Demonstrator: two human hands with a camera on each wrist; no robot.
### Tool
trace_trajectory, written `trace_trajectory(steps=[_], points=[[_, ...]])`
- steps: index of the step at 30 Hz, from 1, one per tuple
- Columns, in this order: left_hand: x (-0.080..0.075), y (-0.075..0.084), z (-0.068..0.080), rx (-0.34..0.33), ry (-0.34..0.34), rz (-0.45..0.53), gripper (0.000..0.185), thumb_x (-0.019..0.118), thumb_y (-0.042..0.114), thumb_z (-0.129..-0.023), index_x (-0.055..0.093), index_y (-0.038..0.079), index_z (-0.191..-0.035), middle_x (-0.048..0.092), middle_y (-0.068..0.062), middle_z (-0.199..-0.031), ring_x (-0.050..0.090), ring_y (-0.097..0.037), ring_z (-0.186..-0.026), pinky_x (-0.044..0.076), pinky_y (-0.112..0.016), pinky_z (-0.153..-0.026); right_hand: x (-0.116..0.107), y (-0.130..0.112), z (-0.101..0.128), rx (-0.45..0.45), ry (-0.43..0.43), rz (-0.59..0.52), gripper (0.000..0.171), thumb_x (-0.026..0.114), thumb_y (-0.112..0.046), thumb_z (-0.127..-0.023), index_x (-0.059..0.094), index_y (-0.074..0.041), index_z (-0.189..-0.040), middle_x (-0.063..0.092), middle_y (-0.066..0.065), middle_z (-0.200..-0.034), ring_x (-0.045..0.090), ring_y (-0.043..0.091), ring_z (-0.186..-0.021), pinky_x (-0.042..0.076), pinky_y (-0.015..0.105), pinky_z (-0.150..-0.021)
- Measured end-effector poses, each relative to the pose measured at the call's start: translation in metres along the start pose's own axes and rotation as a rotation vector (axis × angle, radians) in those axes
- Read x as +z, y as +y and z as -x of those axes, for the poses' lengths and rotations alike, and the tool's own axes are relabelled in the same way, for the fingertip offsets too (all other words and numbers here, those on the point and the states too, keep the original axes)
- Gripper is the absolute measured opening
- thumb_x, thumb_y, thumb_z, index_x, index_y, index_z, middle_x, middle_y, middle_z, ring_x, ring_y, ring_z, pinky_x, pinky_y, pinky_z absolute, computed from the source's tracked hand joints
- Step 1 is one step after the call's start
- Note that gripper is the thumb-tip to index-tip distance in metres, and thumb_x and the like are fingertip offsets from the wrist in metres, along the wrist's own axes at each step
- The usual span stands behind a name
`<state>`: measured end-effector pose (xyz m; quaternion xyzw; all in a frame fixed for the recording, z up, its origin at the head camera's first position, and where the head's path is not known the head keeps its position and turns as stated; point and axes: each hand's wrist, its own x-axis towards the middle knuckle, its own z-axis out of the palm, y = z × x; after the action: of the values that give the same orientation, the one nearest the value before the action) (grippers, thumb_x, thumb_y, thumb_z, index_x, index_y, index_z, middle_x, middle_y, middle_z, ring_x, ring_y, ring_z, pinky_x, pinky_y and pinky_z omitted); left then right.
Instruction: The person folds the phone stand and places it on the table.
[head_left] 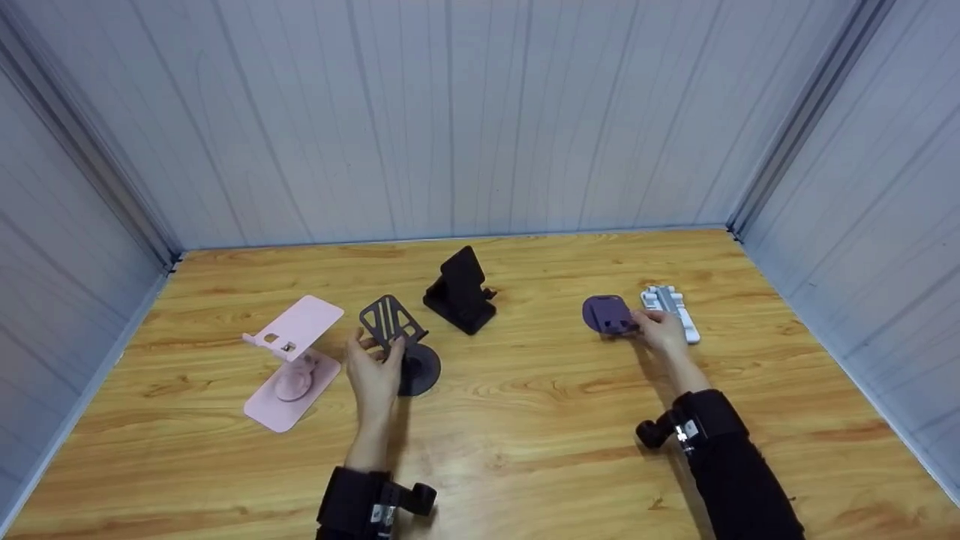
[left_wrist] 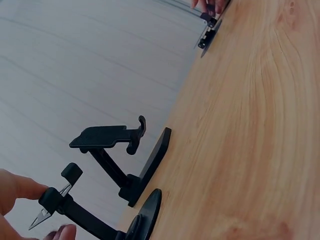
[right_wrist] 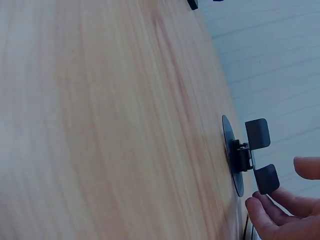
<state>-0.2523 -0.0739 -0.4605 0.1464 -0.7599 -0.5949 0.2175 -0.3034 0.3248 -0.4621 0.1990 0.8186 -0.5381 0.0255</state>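
Note:
A dark grey phone stand (head_left: pixel 397 337) with a round base and a slotted plate stands left of centre. My left hand (head_left: pixel 375 349) pinches the plate's lower edge between thumb and fingers. In the left wrist view, my left hand (left_wrist: pixel 42 212) has its thumb and a fingertip on either side of the grey stand (left_wrist: pixel 100 222). A purple stand (head_left: pixel 607 315) lies at the right. My right hand (head_left: pixel 643 321) has relaxed fingertips at its right edge. Seen from the right wrist, the purple stand (right_wrist: pixel 240 155) has two flaps, with my right hand (right_wrist: pixel 282 190) spread beside the lower one.
A pink stand (head_left: pixel 292 360) sits at the far left. A black stand (head_left: pixel 461 292) is behind the grey one, also visible as the black stand (left_wrist: pixel 125 155). A white stand (head_left: pixel 671 311) lies just right of the purple one. Grey walls enclose the wooden table (head_left: pixel 525 420).

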Motion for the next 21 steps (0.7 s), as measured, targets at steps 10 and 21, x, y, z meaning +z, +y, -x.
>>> trace_trajectory(steps=[10,21], points=[[0.000,-0.004,-0.006,-0.053,-0.040,0.284,0.034,0.062,-0.016,-0.097,0.056,-0.031,-0.126,0.067,-0.022,-0.093,0.060,0.005,-0.062,0.055,-0.009,-0.055,-0.013,-0.002,0.008,-0.046,0.011,-0.169,0.050,0.049,-0.009,-0.114,0.043,0.023,-0.152,0.065,0.028,-0.135,0.064,-0.003,-0.082,0.060,0.012,-0.077],[-0.005,0.015,0.000,-0.087,-0.055,0.391,0.030,0.065,-0.024,-0.091,0.059,-0.033,-0.119,0.064,-0.006,-0.080,0.062,0.003,-0.056,0.057,-0.012,-0.052,0.006,-0.026,0.036,-0.189,0.013,-0.117,0.046,0.055,-0.011,-0.113,0.051,0.020,-0.147,0.069,0.031,-0.136,0.066,0.002,-0.093,0.060,0.015,-0.077]])
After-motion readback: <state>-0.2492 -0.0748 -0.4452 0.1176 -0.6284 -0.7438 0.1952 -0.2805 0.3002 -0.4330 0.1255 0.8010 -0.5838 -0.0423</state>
